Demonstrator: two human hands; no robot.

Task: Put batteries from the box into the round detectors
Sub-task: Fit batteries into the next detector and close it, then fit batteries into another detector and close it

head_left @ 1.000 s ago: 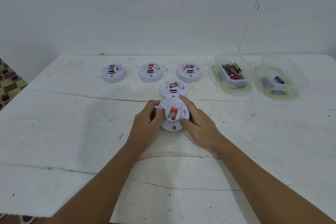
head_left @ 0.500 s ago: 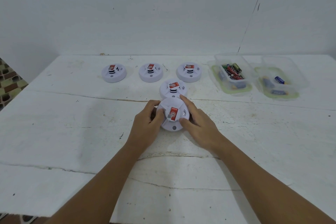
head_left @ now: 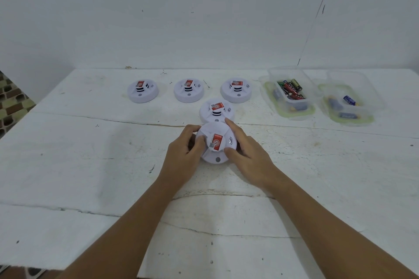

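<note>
Just before the second detector (head_left: 217,110), your left hand (head_left: 184,158) and right hand (head_left: 246,153) each grip the round white plastic detector (head_left: 215,144) on the surface (head_left: 90,165); twist evenly, keeping it flat.

1. Three detectors sit in a row at the back of the table (head_left: 68,165): the left one (head_left: 142,91), the middle one (head_left: 188,90) and the right one (head_left: 236,90).
2. A fourth detector (head_left: 216,110) lies in front of that row.
3. A fifth detector (head_left: 216,145) lies just in front of the fourth, between the left hand (head_left: 184,156) and the right hand (head_left: 248,154).
4. Right of the row sits the battery box (head_left: 289,93), with a second box (head_left: 348,103) further right.
</note>
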